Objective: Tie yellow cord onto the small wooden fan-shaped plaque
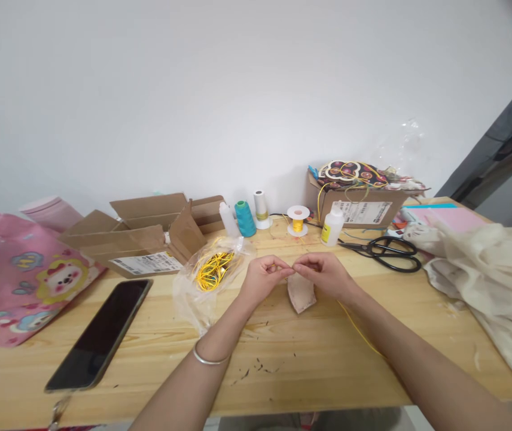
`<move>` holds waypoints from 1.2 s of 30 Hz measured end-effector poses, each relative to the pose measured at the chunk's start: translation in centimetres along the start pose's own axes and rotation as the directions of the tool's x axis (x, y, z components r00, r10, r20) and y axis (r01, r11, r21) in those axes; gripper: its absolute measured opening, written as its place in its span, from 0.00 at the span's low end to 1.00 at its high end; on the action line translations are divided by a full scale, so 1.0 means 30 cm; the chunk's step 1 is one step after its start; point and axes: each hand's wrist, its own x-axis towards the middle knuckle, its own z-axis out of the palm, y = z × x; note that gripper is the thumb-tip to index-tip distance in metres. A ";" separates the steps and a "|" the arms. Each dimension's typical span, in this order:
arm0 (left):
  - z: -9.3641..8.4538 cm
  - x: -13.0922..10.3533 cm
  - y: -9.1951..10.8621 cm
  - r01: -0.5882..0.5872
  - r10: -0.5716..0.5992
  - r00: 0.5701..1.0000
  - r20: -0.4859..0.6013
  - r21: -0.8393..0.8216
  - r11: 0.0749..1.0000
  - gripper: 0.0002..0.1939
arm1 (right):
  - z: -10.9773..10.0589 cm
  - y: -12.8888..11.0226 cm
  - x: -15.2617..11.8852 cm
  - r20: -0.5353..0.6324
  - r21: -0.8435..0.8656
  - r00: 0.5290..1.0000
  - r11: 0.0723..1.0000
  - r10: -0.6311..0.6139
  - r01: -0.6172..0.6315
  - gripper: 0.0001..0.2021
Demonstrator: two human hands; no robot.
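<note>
In front of me, my left hand (262,280) and my right hand (328,276) meet at the fingertips, each closed in a pinch. A small beige fabric piece (301,294) with a darker edge hangs below the fingertips, mostly on the right hand's side. Yellow cord (358,330) runs from beneath my right hand down along the forearm. A bit of the same yellow shows at my left fingers. The exact grip is partly hidden by the fingers. A silver bangle circles my left wrist.
Left of my hands lie a clear plastic bag (193,299) with yellow cord, a phone (100,335) and an open cardboard box (142,242). Behind stand a teal thread cone (246,220), a yellow spool (298,225) and a glue bottle (333,226). Black scissors (390,250) and cream cloth (493,287) are right.
</note>
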 end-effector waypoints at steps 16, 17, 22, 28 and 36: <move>-0.023 -0.011 -0.005 -0.079 0.033 0.986 0.164 0.287 0.955 0.10 | -0.023 0.021 -0.007 0.266 -0.623 0.919 0.676 -0.289 0.393 0.10; -0.023 -0.012 -0.004 -0.092 0.040 0.983 0.177 0.298 0.950 0.10 | -0.022 0.021 -0.008 0.294 -0.650 0.912 0.640 -0.286 0.410 0.09; -0.018 -0.013 0.000 -0.107 0.045 0.979 0.197 0.321 0.941 0.10 | -0.017 0.017 -0.012 0.321 -0.704 0.906 0.571 -0.275 0.423 0.08; -0.015 -0.003 -0.005 -0.009 -0.011 0.995 0.100 0.193 0.981 0.13 | -0.018 0.035 0.000 0.056 -0.606 0.970 0.764 -0.238 0.223 0.07; -0.023 0.004 0.003 -0.015 0.006 0.998 0.064 0.154 0.988 0.15 | -0.018 0.043 0.015 -0.073 -0.346 0.996 0.938 -0.044 0.016 0.12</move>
